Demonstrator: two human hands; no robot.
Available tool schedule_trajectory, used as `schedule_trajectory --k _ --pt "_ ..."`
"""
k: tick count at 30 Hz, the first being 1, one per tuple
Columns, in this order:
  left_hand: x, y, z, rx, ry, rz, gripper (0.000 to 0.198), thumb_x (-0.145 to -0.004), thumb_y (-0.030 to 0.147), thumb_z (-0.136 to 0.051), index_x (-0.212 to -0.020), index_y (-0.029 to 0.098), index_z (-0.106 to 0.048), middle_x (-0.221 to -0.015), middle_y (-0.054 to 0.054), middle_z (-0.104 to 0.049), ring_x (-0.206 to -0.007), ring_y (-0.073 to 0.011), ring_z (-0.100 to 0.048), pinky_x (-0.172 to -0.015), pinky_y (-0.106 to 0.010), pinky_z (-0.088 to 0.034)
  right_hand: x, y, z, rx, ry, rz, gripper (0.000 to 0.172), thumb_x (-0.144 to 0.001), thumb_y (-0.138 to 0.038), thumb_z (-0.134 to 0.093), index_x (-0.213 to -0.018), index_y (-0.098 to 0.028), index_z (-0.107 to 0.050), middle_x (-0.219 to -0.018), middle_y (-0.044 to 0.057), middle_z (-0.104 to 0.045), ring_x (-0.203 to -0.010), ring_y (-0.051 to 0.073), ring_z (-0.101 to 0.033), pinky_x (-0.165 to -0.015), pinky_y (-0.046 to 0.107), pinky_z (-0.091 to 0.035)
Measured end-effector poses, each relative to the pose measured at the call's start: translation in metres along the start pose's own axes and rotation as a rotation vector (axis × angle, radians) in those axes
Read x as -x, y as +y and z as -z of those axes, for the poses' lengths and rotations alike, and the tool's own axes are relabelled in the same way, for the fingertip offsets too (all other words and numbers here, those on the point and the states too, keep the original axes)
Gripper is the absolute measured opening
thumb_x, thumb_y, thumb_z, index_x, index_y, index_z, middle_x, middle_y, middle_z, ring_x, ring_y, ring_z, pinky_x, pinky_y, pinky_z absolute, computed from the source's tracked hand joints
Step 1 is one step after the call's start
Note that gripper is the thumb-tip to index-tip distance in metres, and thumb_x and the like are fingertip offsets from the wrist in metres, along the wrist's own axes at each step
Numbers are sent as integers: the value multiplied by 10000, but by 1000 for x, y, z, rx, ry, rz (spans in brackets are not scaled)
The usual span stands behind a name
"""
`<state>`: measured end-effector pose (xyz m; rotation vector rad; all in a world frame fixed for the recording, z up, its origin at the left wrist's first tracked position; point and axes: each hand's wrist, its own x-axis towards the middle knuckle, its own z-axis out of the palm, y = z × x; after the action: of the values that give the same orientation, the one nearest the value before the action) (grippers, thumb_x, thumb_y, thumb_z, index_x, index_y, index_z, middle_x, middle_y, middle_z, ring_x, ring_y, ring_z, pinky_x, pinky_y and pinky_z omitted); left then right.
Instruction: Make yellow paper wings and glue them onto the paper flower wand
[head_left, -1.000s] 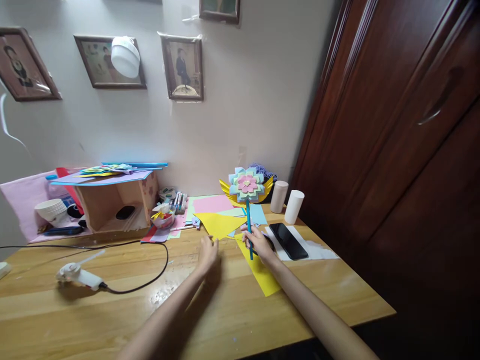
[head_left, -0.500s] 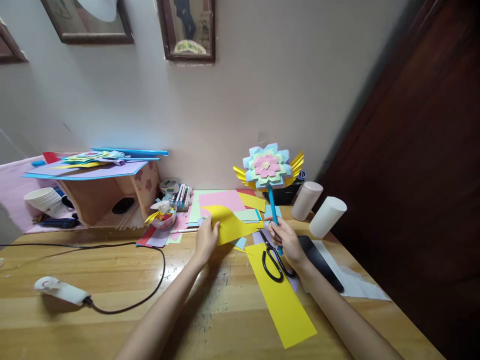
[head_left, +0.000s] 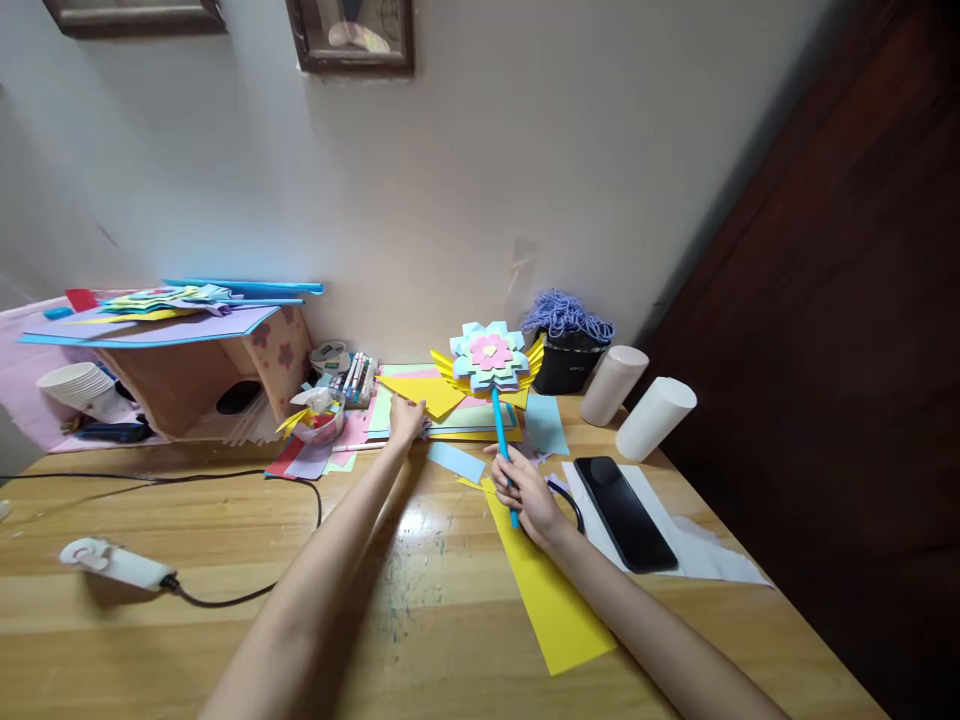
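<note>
My right hand (head_left: 525, 490) is wrapped round the blue stem (head_left: 501, 430) of a paper flower (head_left: 490, 354). The flower is upright, with layered blue, green and pink petals and yellow pleated wings. My left hand (head_left: 407, 418) is at the lower left edge of a yellow paper sheet (head_left: 431, 393), gripping it over a pile of coloured paper (head_left: 469, 420). Part of its fingers is hidden. Beneath my right hand lies a yellow paper strip (head_left: 551, 610). Scissors (head_left: 568, 503) are mostly covered by the same hand, one black handle showing.
At the right are a phone (head_left: 625, 513) on white paper and two white rolls (head_left: 655, 418). A black box (head_left: 568, 360) with purple yarn stands against the wall. At left are an open box (head_left: 180, 385), a marker set (head_left: 357, 380) and a corded white device (head_left: 116, 563).
My left hand has carried the yellow sheet back and left onto the paper pile. My right hand has brought the flower left and lower, uncovering the black box and yarn. The view has tilted down.
</note>
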<state>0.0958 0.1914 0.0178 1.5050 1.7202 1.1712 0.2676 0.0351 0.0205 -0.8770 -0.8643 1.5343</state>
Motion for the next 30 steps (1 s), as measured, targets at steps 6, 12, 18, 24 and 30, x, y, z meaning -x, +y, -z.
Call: schedule_trajectory --k 6,12,18,24,30 --pt "48 3 24 139 -197 0 239 -765 171 -585 -996 119 -615 -1176 -152 -581 -1180 -264 -482 -977 -372 -377 -3 9 -1 -49 -7 -69 234 -765 -360 -608 -907 -200 -514 -587 -72 -388 -427 41 -177 -394 179 -85" --pt "110 14 16 383 -617 35 350 -784 468 -548 -727 145 -671 -790 -91 -693 -803 -212 -637 -749 -325 -490 4 22 -12 -104 -94 -133 209 -799 -338 -594 -930 -201 -506 -590 -71 -384 -432 39 -173 -386 160 -99" --pt "105 23 13 527 -665 88 436 -618 541 -692 -731 123 -642 -704 -50 -658 -659 -147 -599 -636 -258 -468 13 28 -26 -16 -143 -191 292 -820 -404 -571 -1044 -239 -481 -604 -67 -444 -437 50 -320 -385 142 -263" --pt "95 28 36 551 -561 47 370 -615 483 -721 -699 136 -625 -650 -7 -610 -620 -126 -573 -609 -239 -446 10 -15 -3 606 -382 -201 336 -842 -434 -531 -1112 -233 -547 -1003 39 -614 -928 177 -588 -826 330 -465" --pt "88 27 48 547 -491 24 377 -675 506 -661 -747 141 -601 -711 -32 -640 -624 -147 -612 -619 -270 -487 7 -54 36 1345 -176 -164 229 -829 -395 -522 -921 -222 -642 -991 69 -662 -966 263 -578 -846 379 -415"
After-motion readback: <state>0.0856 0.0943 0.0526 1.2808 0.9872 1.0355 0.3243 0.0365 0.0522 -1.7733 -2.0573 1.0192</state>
